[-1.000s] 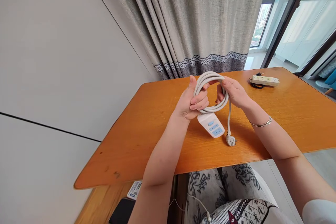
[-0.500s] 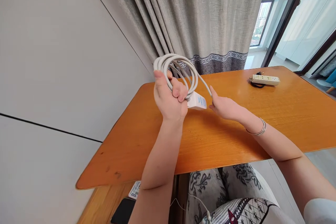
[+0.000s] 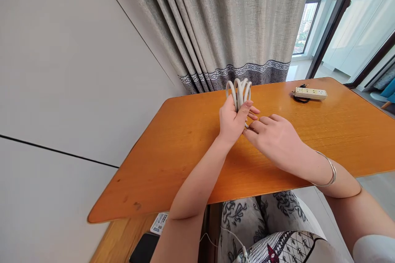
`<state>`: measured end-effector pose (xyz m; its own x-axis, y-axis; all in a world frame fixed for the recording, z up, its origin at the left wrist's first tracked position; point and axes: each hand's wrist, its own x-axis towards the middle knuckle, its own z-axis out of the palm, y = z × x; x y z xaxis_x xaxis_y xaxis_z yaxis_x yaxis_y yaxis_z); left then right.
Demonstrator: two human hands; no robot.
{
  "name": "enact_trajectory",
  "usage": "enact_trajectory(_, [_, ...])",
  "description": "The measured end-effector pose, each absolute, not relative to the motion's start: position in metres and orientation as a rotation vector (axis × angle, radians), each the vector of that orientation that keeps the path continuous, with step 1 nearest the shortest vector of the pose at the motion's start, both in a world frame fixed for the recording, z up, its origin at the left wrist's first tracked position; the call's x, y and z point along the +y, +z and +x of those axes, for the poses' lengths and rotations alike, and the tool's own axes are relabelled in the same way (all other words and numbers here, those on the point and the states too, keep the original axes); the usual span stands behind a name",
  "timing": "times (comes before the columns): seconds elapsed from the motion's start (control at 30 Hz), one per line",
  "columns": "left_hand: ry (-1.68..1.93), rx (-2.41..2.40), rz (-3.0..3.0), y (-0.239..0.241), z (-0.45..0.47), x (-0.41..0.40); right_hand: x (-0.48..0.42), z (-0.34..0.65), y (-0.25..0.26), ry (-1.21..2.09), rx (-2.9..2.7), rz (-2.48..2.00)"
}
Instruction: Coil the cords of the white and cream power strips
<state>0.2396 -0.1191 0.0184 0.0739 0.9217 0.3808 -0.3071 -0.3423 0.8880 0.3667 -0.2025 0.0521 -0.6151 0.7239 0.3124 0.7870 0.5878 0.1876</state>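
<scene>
Cable coil (image 3: pixel 239 92): pale, looped several times; held upright above the far middle of the table (image 3: pixel 185 144), before the curtain (image 3: pixel 253 28).
Left hand (image 3: pixel 231 119): closed around the lower part of the cable coil, gripping the loops together.
Right hand (image 3: pixel 277 144): just right of the left hand and nearer, bent at the knuckles, back turned up, at a short length of cable below the loops; cannot tell whether pinching it.
Bracelet (image 3: pixel 332 172): silvery, around the right wrist.
Power strip (image 3: pixel 311 93): cream, lying at the far right of the table, beside a black cord (image 3: pixel 300 100).
Near left, below the table: a dark flat object (image 3: pixel 145 247) beside a white printed item (image 3: pixel 159 222).
</scene>
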Motion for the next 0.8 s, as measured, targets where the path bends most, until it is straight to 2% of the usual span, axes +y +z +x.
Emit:
enact_trajectory(0.17, [1.374, 0.61, 1.303, 0.019, 0.241, -0.121, -0.191, 0.385, 0.059, -0.53, -2.306, -1.079])
enact_trajectory(0.3, [1.147, 0.53, 1.347, 0.012, 0.237, -0.118, -0.165, 0.398, 0.057, -0.402, -2.173, -0.963])
enact_trajectory(0.5, [0.939, 0.475, 1.472, 0.019, 0.234, -0.118, -0.134, 0.416, 0.052, 0.014, -2.171, -0.733])
enact_trajectory(0.67, [1.063, 0.474, 1.247, 0.031, 0.23, -0.119, -0.115, 0.42, 0.042, 0.375, -1.971, -0.714])
enact_trajectory(0.8, [1.119, 0.47, 1.049, 0.045, 0.22, -0.121, -0.101, 0.41, 0.029, 0.833, -1.849, -0.705])
